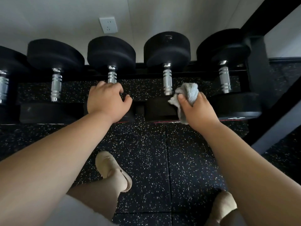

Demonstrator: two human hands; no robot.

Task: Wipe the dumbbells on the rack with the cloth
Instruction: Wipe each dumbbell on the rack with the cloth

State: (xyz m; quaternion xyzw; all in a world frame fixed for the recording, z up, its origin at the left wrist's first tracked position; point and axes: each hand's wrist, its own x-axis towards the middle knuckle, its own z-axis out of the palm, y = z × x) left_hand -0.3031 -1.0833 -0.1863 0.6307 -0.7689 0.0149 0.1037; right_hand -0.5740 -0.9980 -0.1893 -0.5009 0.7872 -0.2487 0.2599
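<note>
Two bare forearms without sleeves, left hand (107, 100) at 11 o'clock, right hand (197, 110) at 1 o'clock, beige trousers (99, 193), tan slip-on shoes (112, 168)

Between handles: we see open gaps between the chrome handles, speckled floor (143, 88) showing through.
Third dumbbell (112, 54): our left hand (106, 100) covers its near end, blocking that slot.
Fourth dumbbell (167, 51): our right hand (197, 108), gripping the cloth (187, 95), fills the gap just right of its handle.
Right side: the rack upright (259, 66) and a slanted bar (276, 121) close it off.
Behind: the wall (65, 17) sits close behind the far heads.
Front: we see open floor before the rack, apart from our two shoes.
</note>
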